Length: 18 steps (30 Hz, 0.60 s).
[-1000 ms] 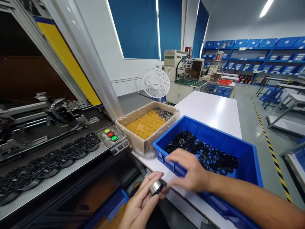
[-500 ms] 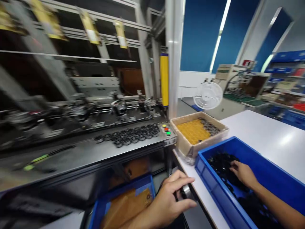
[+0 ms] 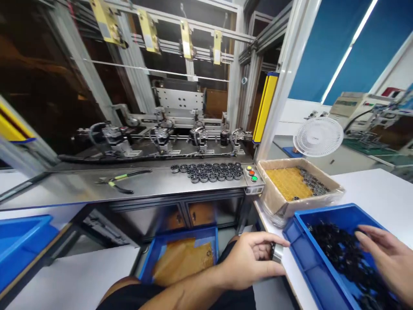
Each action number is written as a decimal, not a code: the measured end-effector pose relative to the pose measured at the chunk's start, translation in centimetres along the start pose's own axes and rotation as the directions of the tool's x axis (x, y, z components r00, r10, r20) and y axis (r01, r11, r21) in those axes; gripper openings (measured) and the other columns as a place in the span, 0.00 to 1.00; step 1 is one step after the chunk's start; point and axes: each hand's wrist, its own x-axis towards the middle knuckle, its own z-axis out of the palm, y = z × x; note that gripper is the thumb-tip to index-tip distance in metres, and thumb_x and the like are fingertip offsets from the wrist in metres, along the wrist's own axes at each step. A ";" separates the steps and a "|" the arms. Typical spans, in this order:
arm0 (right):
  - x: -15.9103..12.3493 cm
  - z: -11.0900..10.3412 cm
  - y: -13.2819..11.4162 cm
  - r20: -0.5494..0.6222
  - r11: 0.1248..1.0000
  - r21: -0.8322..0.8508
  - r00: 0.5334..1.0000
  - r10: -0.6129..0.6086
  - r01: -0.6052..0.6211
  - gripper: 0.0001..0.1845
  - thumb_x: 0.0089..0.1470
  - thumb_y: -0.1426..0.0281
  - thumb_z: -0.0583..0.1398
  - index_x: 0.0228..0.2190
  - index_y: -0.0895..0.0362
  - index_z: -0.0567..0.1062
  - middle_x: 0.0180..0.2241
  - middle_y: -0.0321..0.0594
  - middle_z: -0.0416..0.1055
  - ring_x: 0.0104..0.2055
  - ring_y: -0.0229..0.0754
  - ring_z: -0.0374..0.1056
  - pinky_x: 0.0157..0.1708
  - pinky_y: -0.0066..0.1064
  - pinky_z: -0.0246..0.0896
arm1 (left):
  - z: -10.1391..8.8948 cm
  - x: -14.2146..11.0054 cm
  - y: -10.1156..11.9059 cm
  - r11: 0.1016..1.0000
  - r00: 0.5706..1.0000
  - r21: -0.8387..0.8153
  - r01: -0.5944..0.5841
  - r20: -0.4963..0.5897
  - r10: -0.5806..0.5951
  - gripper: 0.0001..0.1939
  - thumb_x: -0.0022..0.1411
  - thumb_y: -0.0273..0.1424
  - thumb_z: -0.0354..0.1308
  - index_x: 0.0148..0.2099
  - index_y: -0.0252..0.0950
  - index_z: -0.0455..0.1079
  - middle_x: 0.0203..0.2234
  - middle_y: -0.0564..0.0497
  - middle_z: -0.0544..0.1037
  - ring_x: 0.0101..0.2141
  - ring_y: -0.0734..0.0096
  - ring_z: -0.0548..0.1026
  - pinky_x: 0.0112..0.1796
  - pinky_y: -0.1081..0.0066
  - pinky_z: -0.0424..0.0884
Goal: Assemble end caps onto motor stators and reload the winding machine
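My left hand (image 3: 254,258) is closed around a small shiny metal ring part (image 3: 276,252), held just left of the white table's edge. My right hand (image 3: 385,254) hovers with fingers spread over a heap of black ring parts (image 3: 338,252) inside a blue bin (image 3: 303,254) at the lower right. It holds nothing that I can see. Behind the bin stands a cardboard box (image 3: 277,200) lined with plastic, holding a yellow tray layer (image 3: 288,183) and several dark rings.
A steel machine ledge (image 3: 80,187) carries rows of black rings (image 3: 209,171), green-handled pliers (image 3: 124,178) and a panel of coloured buttons (image 3: 252,173). A blue bin (image 3: 180,256) sits on the floor below, another blue bin (image 3: 19,239) at far left. A white fan (image 3: 318,137) stands behind.
The view swung left toward the machine. My right hand lifted from among the black rings and now hovers spread above them. My left hand still holds the metal ring.
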 end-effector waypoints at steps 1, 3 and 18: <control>-1.6 -0.4 -2.6 0.016 0.998 0.067 1.000 0.018 -0.019 0.19 0.52 0.52 0.63 0.43 0.47 0.78 0.36 0.39 0.81 0.35 0.47 0.79 0.32 0.32 0.74 | 0.3 0.1 -0.2 1.000 1.000 -0.017 -0.002 -0.006 0.002 0.28 0.40 0.26 0.77 0.46 0.32 0.78 0.37 0.46 0.82 0.31 0.78 0.77 0.39 0.76 0.73; -5.0 -0.9 -7.1 0.015 0.987 0.110 0.993 -0.120 0.117 0.18 0.53 0.55 0.63 0.43 0.50 0.78 0.36 0.40 0.81 0.35 0.46 0.79 0.35 0.33 0.75 | 1.0 0.3 -0.7 0.999 0.999 -0.021 -0.033 -0.013 0.033 0.29 0.37 0.24 0.78 0.45 0.33 0.78 0.39 0.45 0.83 0.32 0.75 0.78 0.38 0.75 0.75; -10.2 0.3 -11.5 0.081 0.675 0.457 0.728 -0.680 0.579 0.18 0.54 0.85 0.57 0.45 0.59 0.73 0.37 0.46 0.71 0.40 0.44 0.70 0.37 0.36 0.72 | 3.5 0.7 -3.8 0.999 0.993 0.032 -0.024 0.118 0.020 0.28 0.41 0.24 0.77 0.46 0.31 0.76 0.34 0.46 0.84 0.36 0.69 0.82 0.40 0.76 0.75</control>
